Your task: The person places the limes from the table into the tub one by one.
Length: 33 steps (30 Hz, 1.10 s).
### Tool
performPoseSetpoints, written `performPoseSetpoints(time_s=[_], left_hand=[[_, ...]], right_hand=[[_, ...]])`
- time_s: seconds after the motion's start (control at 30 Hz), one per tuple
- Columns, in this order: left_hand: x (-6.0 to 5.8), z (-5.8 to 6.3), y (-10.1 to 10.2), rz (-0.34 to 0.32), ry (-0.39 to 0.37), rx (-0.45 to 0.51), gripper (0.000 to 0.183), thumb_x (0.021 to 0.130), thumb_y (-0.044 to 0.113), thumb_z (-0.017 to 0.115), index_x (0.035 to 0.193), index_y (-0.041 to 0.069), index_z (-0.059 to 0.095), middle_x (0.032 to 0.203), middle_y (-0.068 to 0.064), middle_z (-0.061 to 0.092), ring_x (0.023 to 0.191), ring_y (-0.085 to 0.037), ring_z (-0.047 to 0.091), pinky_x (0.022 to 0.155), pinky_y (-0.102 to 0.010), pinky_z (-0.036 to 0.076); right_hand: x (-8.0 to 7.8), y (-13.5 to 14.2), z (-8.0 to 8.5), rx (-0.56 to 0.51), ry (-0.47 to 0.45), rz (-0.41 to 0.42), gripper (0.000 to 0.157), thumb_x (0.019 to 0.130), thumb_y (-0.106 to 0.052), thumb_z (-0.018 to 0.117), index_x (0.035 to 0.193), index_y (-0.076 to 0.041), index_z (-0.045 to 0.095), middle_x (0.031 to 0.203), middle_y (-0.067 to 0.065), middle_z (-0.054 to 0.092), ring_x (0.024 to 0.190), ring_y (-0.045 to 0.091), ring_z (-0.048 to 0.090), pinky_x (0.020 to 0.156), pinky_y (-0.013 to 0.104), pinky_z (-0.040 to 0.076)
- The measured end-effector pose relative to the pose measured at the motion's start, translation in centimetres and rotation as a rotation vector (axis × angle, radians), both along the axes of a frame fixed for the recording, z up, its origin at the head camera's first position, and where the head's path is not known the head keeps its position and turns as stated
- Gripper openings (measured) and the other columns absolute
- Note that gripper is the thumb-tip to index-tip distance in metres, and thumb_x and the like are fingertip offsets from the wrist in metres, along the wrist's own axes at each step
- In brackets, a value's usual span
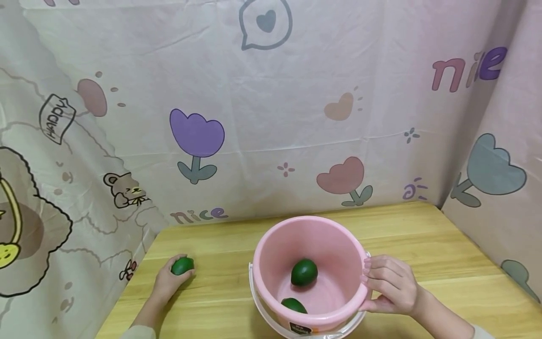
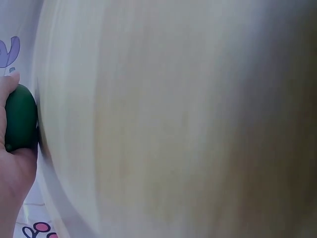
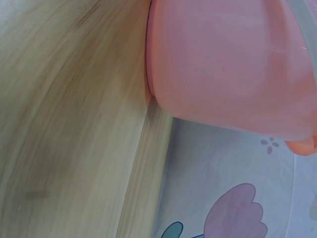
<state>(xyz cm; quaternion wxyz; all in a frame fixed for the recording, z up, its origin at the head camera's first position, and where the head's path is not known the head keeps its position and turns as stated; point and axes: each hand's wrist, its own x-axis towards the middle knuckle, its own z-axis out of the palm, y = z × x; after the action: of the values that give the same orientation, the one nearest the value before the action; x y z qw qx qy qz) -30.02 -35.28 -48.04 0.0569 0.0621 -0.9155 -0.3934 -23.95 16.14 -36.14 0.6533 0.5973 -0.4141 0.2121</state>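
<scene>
At the table's left, my left hand [image 1: 168, 278] grips a smooth dark green lime [image 1: 183, 266], fingers over its far side and thumb along the near side. In the left wrist view the same lime [image 2: 21, 119] lies against the palm, close to the tabletop. A pink bucket [image 1: 311, 226] stands upright at the front middle. Two more green limes lie inside it: one lime [image 1: 304, 272] at the bottom, the other lime [image 1: 294, 305] partly hidden by the near wall. My right hand [image 1: 391, 284] holds the bucket's right rim, fingers on top and thumb lower down.
The white bucket handle [image 1: 263, 308] hangs down at the front. A light wooden table [image 1: 220, 263] lies beneath everything. Printed cloth [image 1: 262, 117] rises behind the table and on both sides. In the right wrist view the bucket wall [image 3: 223, 64] stands near a table edge.
</scene>
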Motion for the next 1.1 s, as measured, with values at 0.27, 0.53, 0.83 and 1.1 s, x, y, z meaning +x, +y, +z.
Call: performPoseSetpoints(time_s=[0.27,0.53,0.83,1.1], left_hand=[[0.47,-0.04,0.07,-0.034,-0.038,-0.007,0.067,0.078,0.027,0.077,0.135,0.008,0.046,0.121,-0.032,0.052,0.097,-0.036,0.057,0.069,-0.036,0.048],[0.59,0.02,0.22,-0.035,-0.036,0.002,0.068,0.078,0.027,0.078,0.135,0.008,0.046,0.122,-0.031,0.052,0.098,-0.034,0.056,0.068,-0.032,0.045],[0.71,0.3,0.33,-0.037,-0.038,0.006,0.068,0.078,0.027,0.078,0.135,0.009,0.046,0.124,-0.03,0.052,0.099,-0.034,0.056,0.069,-0.032,0.046],[0.88,0.19,0.38,-0.038,-0.032,0.015,0.069,0.077,0.028,0.079,0.135,0.009,0.047,0.126,-0.03,0.051,0.101,-0.035,0.055,0.071,-0.032,0.045]], right_hand=[[0.06,0.09,-0.13,0.003,0.0,0.002,0.045,0.084,-0.038,0.07,0.064,0.0,0.062,0.063,0.01,0.061,0.058,0.02,0.055,0.061,0.027,0.054],[0.06,0.05,0.03,0.008,-0.006,0.001,0.045,0.084,-0.039,0.07,0.064,0.0,0.063,0.062,0.009,0.061,0.058,0.02,0.055,0.06,0.026,0.054],[-0.03,0.0,0.08,0.003,-0.003,0.001,0.044,0.084,-0.039,0.071,0.064,0.0,0.063,0.062,0.009,0.062,0.059,0.02,0.056,0.062,0.027,0.054],[-0.02,-0.02,0.07,0.006,-0.003,0.005,0.044,0.083,-0.038,0.071,0.064,0.0,0.063,0.062,0.009,0.061,0.058,0.02,0.055,0.061,0.027,0.054]])
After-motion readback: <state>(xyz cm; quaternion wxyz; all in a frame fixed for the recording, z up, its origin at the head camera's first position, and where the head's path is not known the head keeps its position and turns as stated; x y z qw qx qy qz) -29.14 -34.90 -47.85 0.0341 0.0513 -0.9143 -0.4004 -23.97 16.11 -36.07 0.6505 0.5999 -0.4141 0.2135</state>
